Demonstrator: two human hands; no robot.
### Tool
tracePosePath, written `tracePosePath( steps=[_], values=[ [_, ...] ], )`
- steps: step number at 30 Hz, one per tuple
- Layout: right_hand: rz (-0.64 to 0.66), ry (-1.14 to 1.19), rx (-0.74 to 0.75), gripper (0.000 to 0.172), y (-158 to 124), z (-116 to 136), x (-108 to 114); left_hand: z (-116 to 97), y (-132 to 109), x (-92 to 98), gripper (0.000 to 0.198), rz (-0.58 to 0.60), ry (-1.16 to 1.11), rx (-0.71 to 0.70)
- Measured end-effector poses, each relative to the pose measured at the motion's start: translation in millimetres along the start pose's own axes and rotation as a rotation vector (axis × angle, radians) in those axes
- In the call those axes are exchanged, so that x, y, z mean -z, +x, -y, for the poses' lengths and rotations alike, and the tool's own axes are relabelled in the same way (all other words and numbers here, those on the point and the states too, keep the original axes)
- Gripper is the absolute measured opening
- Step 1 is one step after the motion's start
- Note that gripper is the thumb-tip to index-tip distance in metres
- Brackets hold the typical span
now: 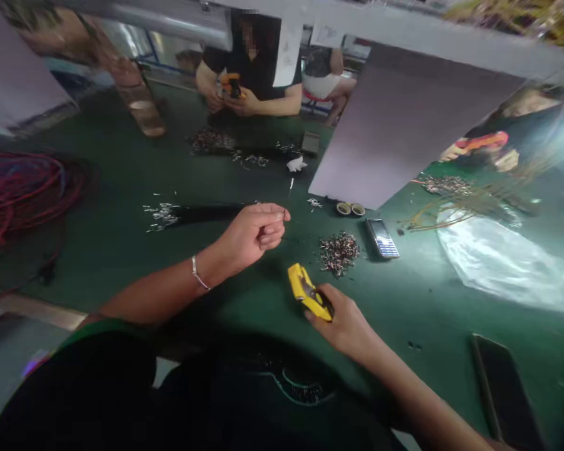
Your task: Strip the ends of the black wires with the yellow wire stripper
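Observation:
My left hand hovers over the green table with its fingers pinched together on a thin dark wire, too small to make out clearly. My right hand is wrapped round a yellow crimping tool close to my body. A small heap of metal terminals lies just right of my left hand. A bundle of black wires with bare metal ends lies to the left of that hand.
A phone and two tape rolls lie beyond the terminals. A grey board leans at right, and a plastic bag lies beside it. Red cable coils sit far left. A person opposite holds an orange tool. A dark phone lies near right.

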State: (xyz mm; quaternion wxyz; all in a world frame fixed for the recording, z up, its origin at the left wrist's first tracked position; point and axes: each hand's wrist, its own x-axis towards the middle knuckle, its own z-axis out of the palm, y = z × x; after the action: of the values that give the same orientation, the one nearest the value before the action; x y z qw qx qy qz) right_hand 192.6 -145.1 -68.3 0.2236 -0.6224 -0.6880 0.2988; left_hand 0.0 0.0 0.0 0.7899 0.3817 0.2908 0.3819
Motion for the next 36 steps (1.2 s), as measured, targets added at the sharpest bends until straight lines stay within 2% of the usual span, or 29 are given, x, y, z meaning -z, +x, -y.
tracePosePath(
  steps=[4, 7, 12, 15, 22, 28, 30, 32, 36],
  values=[
    [-0.011, -0.224, 0.133, 0.025, 1, 0, -17, 3, 3, 5.4, 0.010, 0.020, -0.010, 0.000],
    [-0.013, -0.329, 0.176, 0.026, 0, 1, -22, 5, 4, 8.3, 0.011, 0.034, -0.013, -0.002],
    [-0.091, -0.258, 0.199, 0.028, 2, -3, -18, 8, 7, 11.5, 0.011, 0.048, -0.016, -0.012],
    [-0.093, -0.265, 0.215, 0.029, 2, -7, -18, 9, 7, 11.2, 0.011, 0.033, -0.031, -0.006],
    [0.002, -0.425, 0.272, 0.033, -2, 1, -18, 10, 9, 9.9, 0.011, 0.010, -0.047, 0.015],
    [0.122, -0.381, 0.260, 0.031, -6, 7, -2, 15, 13, 11.4, 0.011, -0.003, -0.030, 0.065],
    [0.078, -0.343, 0.283, 0.028, -3, 6, 4, 17, 12, 10.7, 0.008, -0.006, -0.025, 0.081],
    [-0.033, -0.293, 0.300, 0.028, 4, 6, 10, 20, 11, 9.4, 0.006, 0.002, -0.021, 0.096],
    [-0.215, -0.178, 0.273, 0.039, 27, 11, 19, 25, 7, 5.8, 0.005, 0.037, 0.002, 0.129]
  ],
)
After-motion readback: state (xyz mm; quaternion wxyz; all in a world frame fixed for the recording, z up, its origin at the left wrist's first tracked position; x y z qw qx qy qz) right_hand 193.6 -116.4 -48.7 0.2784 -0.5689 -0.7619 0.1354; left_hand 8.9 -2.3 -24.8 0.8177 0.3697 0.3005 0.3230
